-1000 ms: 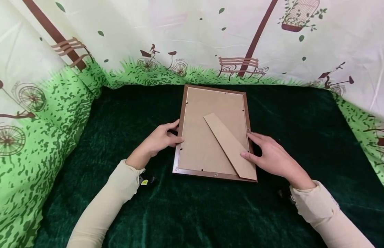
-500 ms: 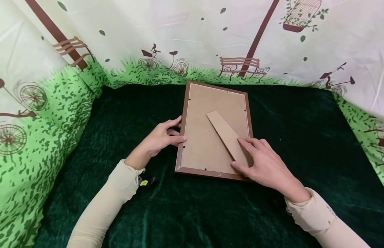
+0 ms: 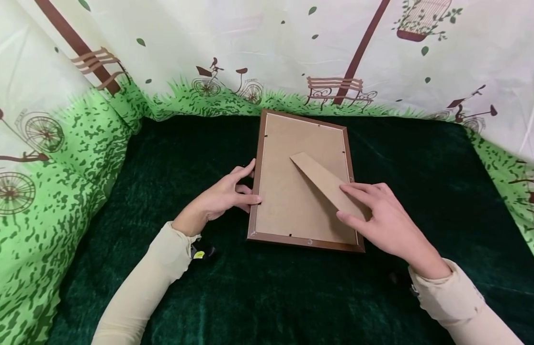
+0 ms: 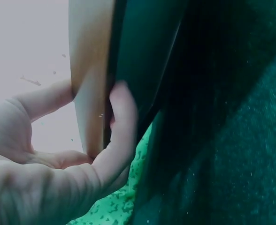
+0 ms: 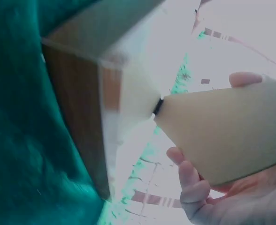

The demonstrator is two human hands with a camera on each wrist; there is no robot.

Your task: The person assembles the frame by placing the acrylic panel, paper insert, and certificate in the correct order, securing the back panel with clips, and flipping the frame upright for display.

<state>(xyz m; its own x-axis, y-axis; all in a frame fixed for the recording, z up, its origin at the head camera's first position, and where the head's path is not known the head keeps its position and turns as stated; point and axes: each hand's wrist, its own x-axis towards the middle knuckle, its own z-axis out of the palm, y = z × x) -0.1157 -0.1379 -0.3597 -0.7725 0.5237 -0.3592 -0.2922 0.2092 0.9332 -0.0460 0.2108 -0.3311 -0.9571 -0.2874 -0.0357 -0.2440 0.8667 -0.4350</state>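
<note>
A brown picture frame [image 3: 277, 201] faces down in the head view, its tan backing board towards me. My left hand [image 3: 223, 194] grips its left side, thumb on the back and fingers beneath. The left wrist view shows those fingers curled under the frame's edge [image 4: 93, 61], with that side off the cloth. Hinged near the backing's middle is a tapered easel stand [image 3: 320, 179]. Its wide end is pinched by my right hand [image 3: 389, 223], thumb on one edge and fingers on the other. In the right wrist view the stand [image 5: 218, 126] angles away from the backing.
Dark green velvet cloth [image 3: 258, 297] covers the surface under the frame. Behind and at both sides hangs a white curtain [image 3: 267, 43] printed with bicycles, benches and grass. Small black turn tabs sit along the frame's inner edge.
My right hand has gone from the frame's right edge to the stand and swung its wide end up off the backing. The frame has shifted slightly right and away, its left side tilting up.
</note>
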